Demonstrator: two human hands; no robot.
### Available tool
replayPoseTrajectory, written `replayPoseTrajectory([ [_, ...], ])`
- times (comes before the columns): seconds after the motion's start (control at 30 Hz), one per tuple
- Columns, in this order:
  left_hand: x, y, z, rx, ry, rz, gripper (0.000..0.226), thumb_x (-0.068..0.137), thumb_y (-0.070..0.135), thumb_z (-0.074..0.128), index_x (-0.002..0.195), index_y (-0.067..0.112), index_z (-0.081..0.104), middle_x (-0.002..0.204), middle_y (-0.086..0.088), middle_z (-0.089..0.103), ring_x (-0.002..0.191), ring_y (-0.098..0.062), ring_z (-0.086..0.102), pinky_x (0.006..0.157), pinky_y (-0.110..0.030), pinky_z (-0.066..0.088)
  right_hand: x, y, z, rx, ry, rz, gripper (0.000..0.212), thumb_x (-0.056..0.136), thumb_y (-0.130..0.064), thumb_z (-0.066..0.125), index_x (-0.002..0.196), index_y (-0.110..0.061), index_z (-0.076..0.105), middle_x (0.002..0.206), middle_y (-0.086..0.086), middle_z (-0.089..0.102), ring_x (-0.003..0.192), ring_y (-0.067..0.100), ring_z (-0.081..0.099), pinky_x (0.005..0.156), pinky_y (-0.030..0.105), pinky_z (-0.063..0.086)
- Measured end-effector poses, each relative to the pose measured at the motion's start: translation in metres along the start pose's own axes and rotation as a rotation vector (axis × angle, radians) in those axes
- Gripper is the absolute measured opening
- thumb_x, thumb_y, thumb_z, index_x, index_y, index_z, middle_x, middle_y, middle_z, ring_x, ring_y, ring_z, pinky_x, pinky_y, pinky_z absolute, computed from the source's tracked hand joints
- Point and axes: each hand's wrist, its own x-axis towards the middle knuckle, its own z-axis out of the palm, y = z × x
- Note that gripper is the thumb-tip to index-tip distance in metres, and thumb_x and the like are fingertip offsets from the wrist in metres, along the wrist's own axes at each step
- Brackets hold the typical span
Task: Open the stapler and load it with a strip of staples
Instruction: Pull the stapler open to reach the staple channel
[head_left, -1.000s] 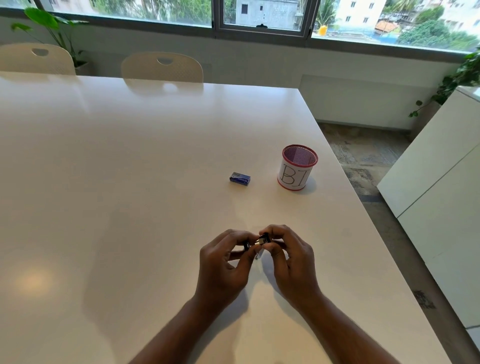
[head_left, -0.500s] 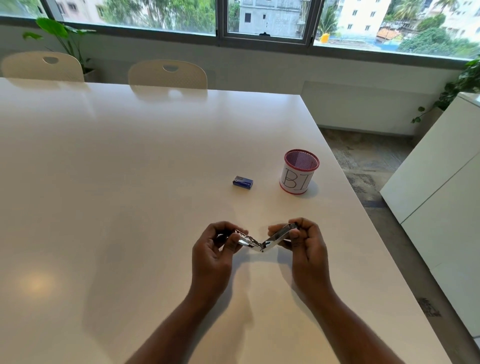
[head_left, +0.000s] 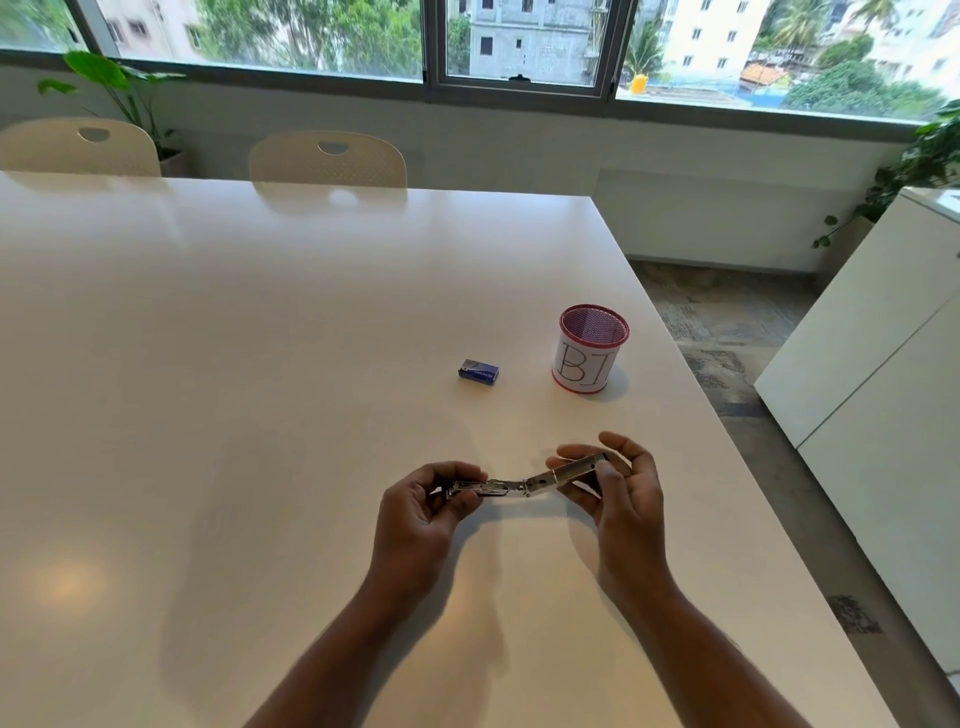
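Note:
A small metal stapler (head_left: 524, 482) is held just above the white table (head_left: 260, 364), swung open nearly flat about its hinge. My left hand (head_left: 426, 512) pinches the left half, whose tray faces up. My right hand (head_left: 621, 491) grips the right half, which tilts up to the right. A small blue staple box (head_left: 478, 371) lies on the table beyond my hands, closed as far as I can see. No loose strip of staples is visible.
A red mesh cup (head_left: 591, 349) with a paper label stands right of the blue box, near the table's right edge. Two cream chairs (head_left: 327, 158) sit at the far side. A white cabinet (head_left: 883, 364) stands to the right across a floor gap.
The stapler went from closed between both hands to spread open. My hands moved apart, the right one carrying its half outward and up.

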Motion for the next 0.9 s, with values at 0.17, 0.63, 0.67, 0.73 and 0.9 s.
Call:
replayPoseTrajectory([
  [0.17,-0.002,0.004,0.0,-0.195,0.012,-0.04,0.023,0.09,-0.017,0.067,0.102,0.0,0.077,0.1,-0.017,0.081,0.087,-0.022,0.076,0.079,-0.025,0.063,0.003,0.003,-0.002,-0.099,0.077,0.015,0.037,0.101,0.007,0.042,0.107,-0.019,0.068,0.107,0.01,0.077,0.104,0.026,0.074,0.081,0.028,0.062],
  [0.63,-0.006,0.004,-0.001,-0.042,-0.097,0.111,0.025,0.089,-0.009,0.072,0.107,0.008,0.077,0.1,-0.007,0.083,0.095,-0.022,0.08,0.083,-0.024,0.062,-0.025,0.009,0.048,-0.987,-0.202,-0.532,0.019,0.092,-0.047,0.063,0.093,-0.029,0.062,0.092,-0.015,0.063,0.088,0.007,0.06,0.087,0.036,0.05],
  [0.67,-0.007,0.004,-0.001,-0.031,-0.106,0.117,0.026,0.091,-0.01,0.07,0.108,0.008,0.076,0.101,-0.007,0.083,0.097,-0.023,0.08,0.085,-0.026,0.062,-0.025,0.01,0.05,-0.987,-0.204,-0.518,0.02,0.091,-0.049,0.064,0.093,-0.03,0.059,0.091,-0.017,0.06,0.085,0.004,0.059,0.086,0.034,0.049],
  [0.73,-0.007,0.003,-0.001,-0.009,-0.123,0.133,0.029,0.092,-0.014,0.066,0.11,0.007,0.077,0.103,-0.008,0.083,0.099,-0.025,0.08,0.087,-0.028,0.063,-0.026,0.013,0.051,-0.982,-0.209,-0.494,0.022,0.089,-0.052,0.065,0.092,-0.032,0.057,0.09,-0.018,0.058,0.082,0.002,0.058,0.086,0.034,0.049],
  [0.9,-0.011,0.0,0.003,-0.004,-0.13,0.143,0.029,0.093,-0.009,0.068,0.111,0.011,0.079,0.103,-0.006,0.083,0.099,-0.025,0.08,0.088,-0.032,0.064,-0.024,0.014,0.048,-0.896,-0.225,-0.407,0.021,0.087,-0.046,0.068,0.087,-0.029,0.057,0.087,-0.016,0.058,0.081,0.008,0.06,0.08,0.045,0.056],
])
